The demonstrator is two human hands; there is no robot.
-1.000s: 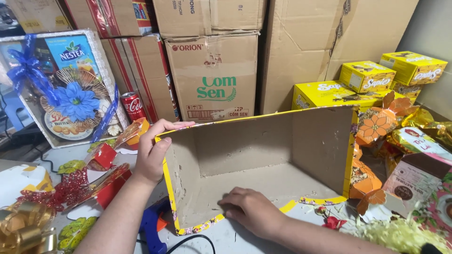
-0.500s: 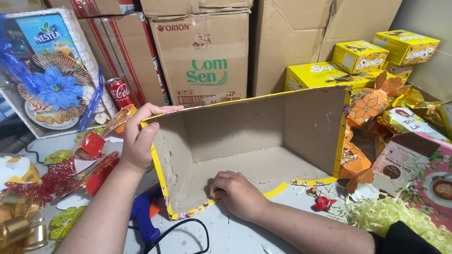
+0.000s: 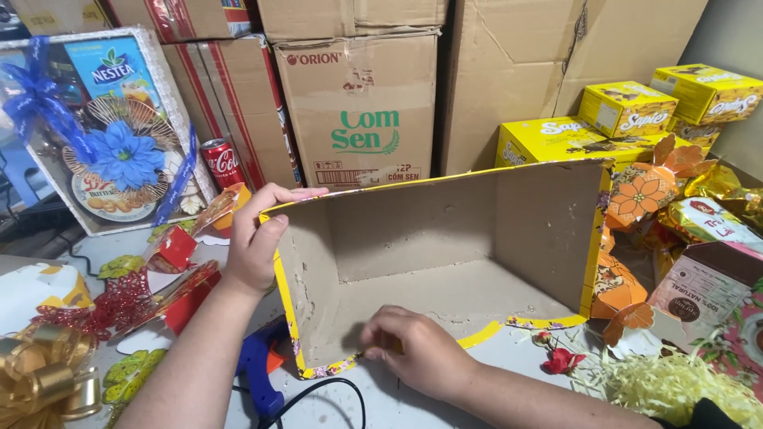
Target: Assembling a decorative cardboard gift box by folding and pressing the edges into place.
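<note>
Since the earlier picture my view has tipped slightly and the open box [image 3: 445, 262] has slid a little to the right in it, while both hands have kept their places on it. My right hand [image 3: 417, 353] has crept a touch along the front edge of the box floor.

My left hand [image 3: 258, 238] is clamped on the top left corner of the box, thumb on the outside of the left wall and fingers hooked over the yellow rim. My right hand lies curled on the front lip of the box floor, fingertips pressed together on the yellow patterned strip [image 3: 485, 334] that runs along that edge; I cannot tell whether it pinches the strip or only presses it down.

The box stands on the grey table [image 3: 397, 405], its open side facing me, bare brown card inside and yellow trim on its edges. A blue glue gun [image 3: 258, 373] lies just left of it, under my left forearm, with its black cord [image 3: 318, 397] looping across the table in front.

Behind stand stacked brown cartons [image 3: 362, 95]. To the left lean a wrapped gift basket [image 3: 103, 127] with a blue flower and ribbon, and a red can [image 3: 222, 163] beside it. Red ornaments [image 3: 171, 270] and a gold bow [image 3: 40, 373] lie at the left. On the right are yellow boxes [image 3: 624, 107], an orange flower box [image 3: 640, 195], a small red flower [image 3: 560, 361] and pale shredded paper [image 3: 668, 385].
</note>
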